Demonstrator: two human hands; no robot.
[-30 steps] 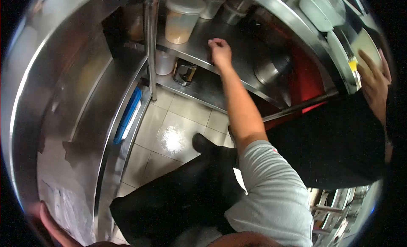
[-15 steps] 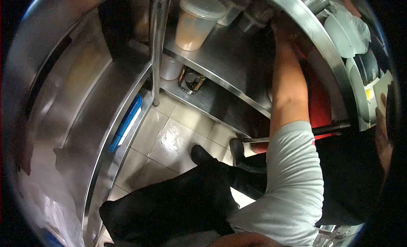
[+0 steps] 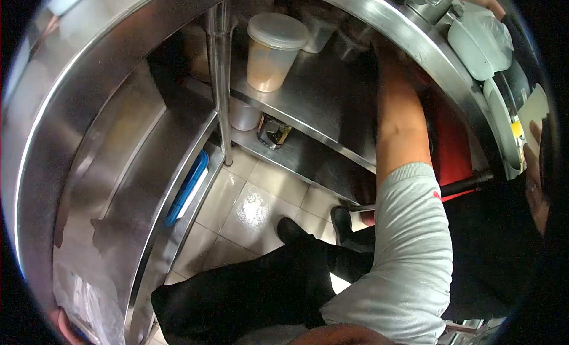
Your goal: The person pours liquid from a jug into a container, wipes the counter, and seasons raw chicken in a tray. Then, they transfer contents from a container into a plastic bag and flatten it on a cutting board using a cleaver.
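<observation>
My right forearm (image 3: 403, 123), below a light grey sleeve (image 3: 412, 232), reaches under the counter edge over a steel shelf (image 3: 329, 96). The right hand is lost in the dark at the back, so its fingers and anything in them are hidden. Left of the arm on that shelf stands a lidded clear tub (image 3: 274, 54) with orange-beige contents. Behind it is another clear tub (image 3: 319, 37). At the lower left rim of the view shows a sliver of skin, apparently my left hand (image 3: 65, 326), by clear plastic wrap (image 3: 98, 309); its fingers cannot be made out.
A steel post (image 3: 219, 66) stands left of the shelf. The lower shelf holds a tub (image 3: 244, 115) and a dark packet (image 3: 274, 131). A blue-edged item (image 3: 188, 188) lies lower left. At right are pale green bowls (image 3: 474, 48) and another person's hand (image 3: 536, 185).
The view has shifted, showing more of the counter's curved edge at upper left. My right arm stays reached into the shelf. Skin has appeared at the lower left rim.
</observation>
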